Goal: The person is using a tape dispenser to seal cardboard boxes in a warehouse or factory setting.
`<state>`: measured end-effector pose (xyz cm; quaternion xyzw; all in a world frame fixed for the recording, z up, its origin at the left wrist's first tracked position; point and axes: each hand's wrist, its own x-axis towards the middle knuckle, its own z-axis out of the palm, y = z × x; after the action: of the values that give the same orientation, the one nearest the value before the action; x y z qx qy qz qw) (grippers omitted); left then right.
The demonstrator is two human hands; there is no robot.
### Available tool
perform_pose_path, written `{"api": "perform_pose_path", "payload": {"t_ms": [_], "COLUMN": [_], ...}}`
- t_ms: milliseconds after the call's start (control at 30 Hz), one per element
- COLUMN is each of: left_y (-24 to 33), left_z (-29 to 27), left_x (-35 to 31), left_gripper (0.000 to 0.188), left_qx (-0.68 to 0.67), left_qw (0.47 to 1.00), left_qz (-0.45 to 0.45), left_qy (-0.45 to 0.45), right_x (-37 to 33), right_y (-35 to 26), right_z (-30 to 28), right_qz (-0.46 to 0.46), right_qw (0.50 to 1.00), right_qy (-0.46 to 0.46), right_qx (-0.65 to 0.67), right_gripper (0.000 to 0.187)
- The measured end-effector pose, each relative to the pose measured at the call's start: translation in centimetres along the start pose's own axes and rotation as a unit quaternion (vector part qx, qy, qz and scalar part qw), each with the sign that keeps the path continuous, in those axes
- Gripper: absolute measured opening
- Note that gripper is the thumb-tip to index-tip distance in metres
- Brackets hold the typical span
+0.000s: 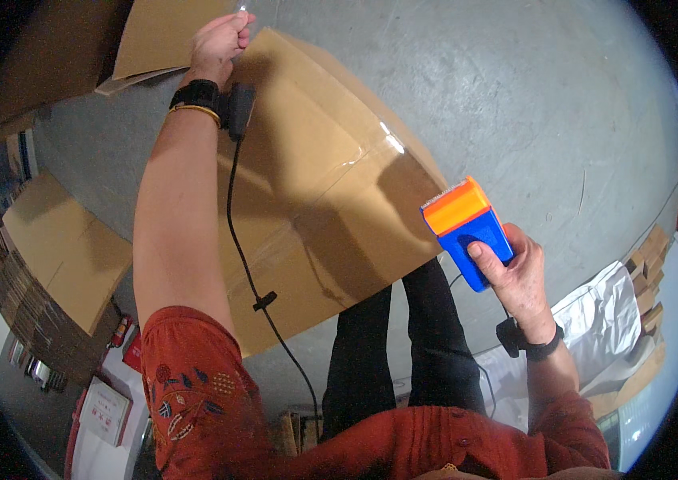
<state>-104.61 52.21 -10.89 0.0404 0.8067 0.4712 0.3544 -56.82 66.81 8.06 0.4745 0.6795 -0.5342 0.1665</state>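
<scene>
A large brown cardboard box [307,184] lies on the floor in front of my legs, with shiny clear tape [391,138] over its far right edge. My left hand [223,42] is closed beyond the box's far left corner, fingers pinched together. A clear glint shows at its fingertips; what they hold is too small to make out. Over the floor at the box's right side, my right hand [515,276] grips a blue and orange tape dispenser [467,232], thumb on its blue body. Its toothed edge points away from me, near the box's right corner.
Another cardboard box [159,36] stands at the far left. Stacked flat cardboard [51,312] leans at the left, near a white carton [104,410]. White sheeting [603,308] and cardboard pieces [649,260] lie at the right. A black cable [235,216] hangs from my left wrist across the box.
</scene>
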Motion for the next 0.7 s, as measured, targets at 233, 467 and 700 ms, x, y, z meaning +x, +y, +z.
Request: {"api": "perform_pose_path", "payload": {"t_ms": [233, 467, 700], "left_y": [-1.6, -1.1, -1.6], "left_z": [0.5, 2.1, 5.2], "left_x": [2.5, -2.0, -7.3], "left_gripper": [0.045, 0.036, 0.041], "left_qx": [0.17, 0.347, 0.288], "left_qw": [0.982, 0.812, 0.871], "left_qz": [-0.084, 0.385, 0.364], "left_qy": [0.006, 0.268, 0.163], "right_x": [0.1, 0.5, 1.1], "right_y": [0.4, 0.5, 0.4], "right_z": [0.1, -0.1, 0.5], "right_qz": [0.02, 0.022, 0.02], "right_qw": [1.0, 1.0, 1.0], "right_qy": [-0.01, -0.009, -0.02], "right_qx": [0.01, 0.004, -0.004], "right_gripper": [0.053, 0.056, 0.056]}}
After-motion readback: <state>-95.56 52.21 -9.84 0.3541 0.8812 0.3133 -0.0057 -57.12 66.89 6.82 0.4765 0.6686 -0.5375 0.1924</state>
